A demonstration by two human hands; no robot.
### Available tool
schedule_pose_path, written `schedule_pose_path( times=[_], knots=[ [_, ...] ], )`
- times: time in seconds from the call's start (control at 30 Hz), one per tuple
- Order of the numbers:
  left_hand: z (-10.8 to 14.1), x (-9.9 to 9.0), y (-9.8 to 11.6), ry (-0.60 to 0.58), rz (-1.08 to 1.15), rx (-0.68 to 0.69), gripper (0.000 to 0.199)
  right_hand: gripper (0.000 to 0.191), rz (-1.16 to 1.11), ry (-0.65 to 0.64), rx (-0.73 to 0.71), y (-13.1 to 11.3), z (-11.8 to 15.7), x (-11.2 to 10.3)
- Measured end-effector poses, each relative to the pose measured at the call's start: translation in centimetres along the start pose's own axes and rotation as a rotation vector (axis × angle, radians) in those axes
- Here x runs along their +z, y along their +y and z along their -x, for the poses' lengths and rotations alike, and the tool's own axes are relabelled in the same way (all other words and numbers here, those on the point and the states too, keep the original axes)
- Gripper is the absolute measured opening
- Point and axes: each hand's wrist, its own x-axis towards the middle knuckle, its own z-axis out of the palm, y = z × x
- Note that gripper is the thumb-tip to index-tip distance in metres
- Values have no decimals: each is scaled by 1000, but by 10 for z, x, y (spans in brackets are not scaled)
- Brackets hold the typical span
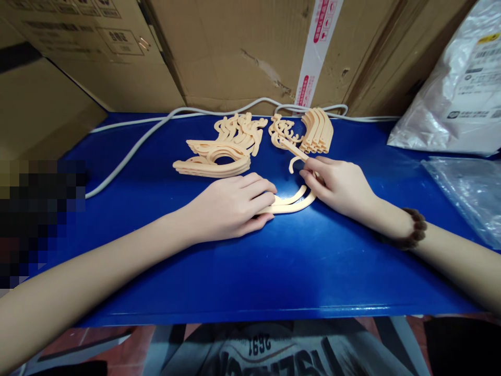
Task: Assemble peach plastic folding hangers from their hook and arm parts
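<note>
Cream curved plastic pieces lie on the blue table (235,271). My left hand (235,206) is wrapped over one end of a curved piece (287,208) near the middle. The fingers of my right hand (336,183) pinch the other end of it, together with a straight bar (294,150) and a small hook (293,166). How these parts join is hidden under my right fingers. Behind my left hand sits a stack of curved pieces (213,166), with a pile of wavy pieces (240,130) beyond it.
Small hooks (282,128) and a row of nested arms (318,130) lie at the back. A white cable (144,137) runs along the rear edge before cardboard boxes (235,52). Plastic packages (450,89) and a clear bag (465,188) are at the right.
</note>
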Motion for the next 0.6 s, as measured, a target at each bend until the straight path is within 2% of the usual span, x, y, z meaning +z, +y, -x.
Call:
schedule_pose_path(
  times=[0.6],
  knots=[
    [0, 1, 1, -5, 53, -45, 20, 30, -9, -10, -19, 0, 1, -1]
  ],
)
